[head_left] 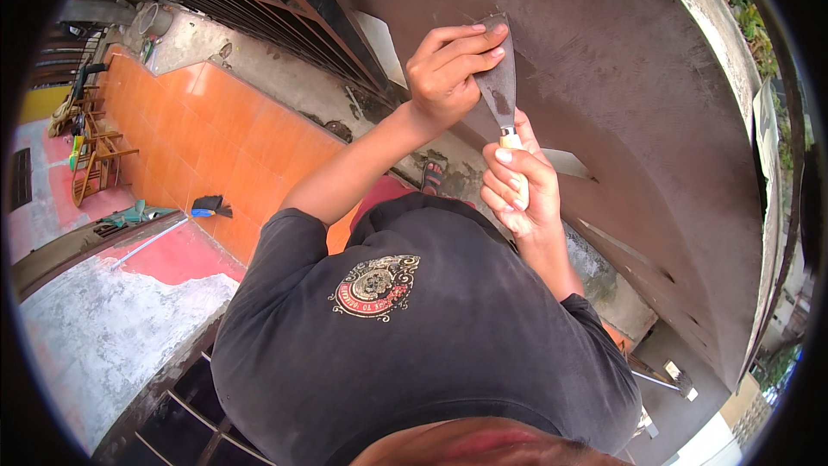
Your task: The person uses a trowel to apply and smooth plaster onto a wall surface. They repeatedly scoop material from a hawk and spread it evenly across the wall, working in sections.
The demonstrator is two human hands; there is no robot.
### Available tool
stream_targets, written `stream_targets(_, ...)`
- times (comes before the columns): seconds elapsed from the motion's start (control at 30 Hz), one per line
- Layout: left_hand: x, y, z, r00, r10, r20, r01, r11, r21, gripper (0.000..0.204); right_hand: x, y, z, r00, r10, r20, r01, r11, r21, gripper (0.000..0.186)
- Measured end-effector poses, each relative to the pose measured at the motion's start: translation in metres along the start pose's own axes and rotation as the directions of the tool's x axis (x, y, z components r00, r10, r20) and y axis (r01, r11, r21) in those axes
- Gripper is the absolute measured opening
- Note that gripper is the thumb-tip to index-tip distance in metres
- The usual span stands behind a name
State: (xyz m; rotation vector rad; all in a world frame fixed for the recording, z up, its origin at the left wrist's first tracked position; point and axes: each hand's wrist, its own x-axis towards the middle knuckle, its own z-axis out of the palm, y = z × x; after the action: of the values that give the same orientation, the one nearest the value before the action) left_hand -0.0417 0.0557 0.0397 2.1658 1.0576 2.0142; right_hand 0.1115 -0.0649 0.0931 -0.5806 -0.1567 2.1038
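A putty knife point(498, 91) with a grey, marked metal blade and a pale handle is held upright in front of a brown-grey wall surface point(647, 112). My left hand point(448, 76) grips the blade near its wide edge, fingers laid across it. Below it, my right hand point(528, 185) is wrapped round the handle, thumb on its front. Whether the blade touches the surface behind it, I cannot tell.
Dark metal bars point(267, 9) run along the upper left. An orange tiled surface point(181, 121) lies at the left, with wooden chairs point(103, 164) and a broom point(211, 207) near it. My sandalled foot point(432, 178) shows below. Long-handled tools point(677, 380) lie at lower right.
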Motion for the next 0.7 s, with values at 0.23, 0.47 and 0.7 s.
stream_targets(0.23, -0.006, 0.004, 0.004, 0.993, 0.098, 0.057, -0.096, 0.994, -0.045, 0.025, -0.008, 0.003, 0.001, 1.000, 0.017, 0.016, -0.018, 0.998, 0.055, 0.051)
stream_targets(0.47, -0.010, 0.000, 0.004, 0.993, 0.096, 0.063, -0.094, 0.995, -0.033, 0.020, -0.008, 0.003, -0.009, 0.999, -0.017, 0.050, 0.012, 0.995, 0.098, 0.051)
stream_targets(0.7, -0.015, 0.003, 0.008, 0.992, 0.117, 0.056, -0.116, 0.993, -0.012, 0.026, -0.007, 0.000, -0.023, 1.000, -0.011, 0.011, 0.010, 0.999, 0.036, 0.051)
